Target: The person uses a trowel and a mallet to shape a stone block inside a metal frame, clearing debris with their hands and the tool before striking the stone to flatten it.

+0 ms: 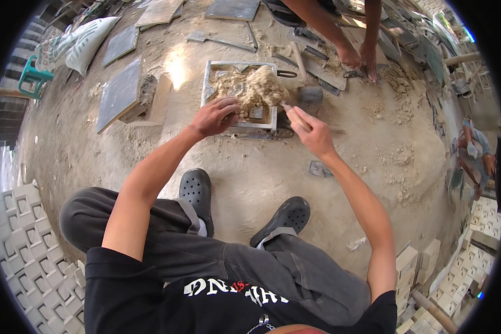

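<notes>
My right hand (315,133) is closed round the wooden handle of a trowel (296,118). The trowel's blade is hidden under a heap of damp, sandy mix (267,86), blurred by motion, over the right side of a light rectangular mold frame (274,119). More of the mix lies loose inside the frame, with dark plates showing through in places. At the frame's near left side, my left hand (214,116) reaches over the edge with loosely bent, open fingers close to the mix; its fingertips are partly hidden.
A co-worker's hands (359,60) are low over the ground at the far right. Beside the frame lie a wooden-handled hammer (299,64) and a long metal bar (312,75). A tilted slab (119,96) stands at left. Stacked pale blocks (25,245) fill the near left.
</notes>
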A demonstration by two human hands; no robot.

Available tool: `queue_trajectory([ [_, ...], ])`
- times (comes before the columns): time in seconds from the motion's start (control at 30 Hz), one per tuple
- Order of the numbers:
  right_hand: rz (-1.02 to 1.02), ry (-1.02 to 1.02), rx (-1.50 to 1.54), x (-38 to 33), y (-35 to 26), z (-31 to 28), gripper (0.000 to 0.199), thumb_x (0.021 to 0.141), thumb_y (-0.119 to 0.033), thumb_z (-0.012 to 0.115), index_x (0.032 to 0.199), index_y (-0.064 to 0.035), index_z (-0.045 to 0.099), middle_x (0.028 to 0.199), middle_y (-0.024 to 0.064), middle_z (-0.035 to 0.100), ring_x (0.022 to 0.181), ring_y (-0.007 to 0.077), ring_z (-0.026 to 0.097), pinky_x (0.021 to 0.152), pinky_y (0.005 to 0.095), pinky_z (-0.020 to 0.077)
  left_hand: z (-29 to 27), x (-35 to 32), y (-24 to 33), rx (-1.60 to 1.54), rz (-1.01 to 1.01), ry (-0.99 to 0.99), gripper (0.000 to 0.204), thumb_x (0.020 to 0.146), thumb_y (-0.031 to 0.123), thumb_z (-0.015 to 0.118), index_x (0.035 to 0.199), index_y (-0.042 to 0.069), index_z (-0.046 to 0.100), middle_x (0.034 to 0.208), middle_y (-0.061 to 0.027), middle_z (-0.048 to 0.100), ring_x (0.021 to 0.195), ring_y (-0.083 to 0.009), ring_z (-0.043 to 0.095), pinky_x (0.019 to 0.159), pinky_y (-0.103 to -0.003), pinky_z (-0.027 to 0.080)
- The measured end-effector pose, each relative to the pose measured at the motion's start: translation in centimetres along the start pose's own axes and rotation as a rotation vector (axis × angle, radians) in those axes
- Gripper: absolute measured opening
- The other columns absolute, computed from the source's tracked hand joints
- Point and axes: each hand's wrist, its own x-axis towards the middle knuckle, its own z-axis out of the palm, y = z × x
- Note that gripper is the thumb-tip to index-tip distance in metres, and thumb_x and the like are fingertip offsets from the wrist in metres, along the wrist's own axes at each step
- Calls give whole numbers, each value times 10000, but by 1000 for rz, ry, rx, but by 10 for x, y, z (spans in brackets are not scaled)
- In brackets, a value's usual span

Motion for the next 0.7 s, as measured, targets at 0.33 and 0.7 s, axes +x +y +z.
queue_trajectory([
  [0.33, -211, -87, -447, 40, -55, 26, 406, 934, -200, 579, 1339, -187, 608, 921, 125, 661, 731, 333, 691, 626, 444, 574, -8, -12, 7, -34, -70, 11, 249, 870, 81, 673, 1119, 71, 661, 1204, -116, 669, 1125, -306, 641, 955, -399, 525],
  [0.7, -241, -31, -531, 48, -52, 27, 403, 949, -169, 559, 1347, -224, 595, 922, 113, 653, 722, 313, 700, 565, 422, 577, 3, -2, 20, -131, -441, 58, 262, 827, 91, 686, 1088, 87, 716, 1288, -83, 661, 1127, -268, 665, 951, -360, 542],
])
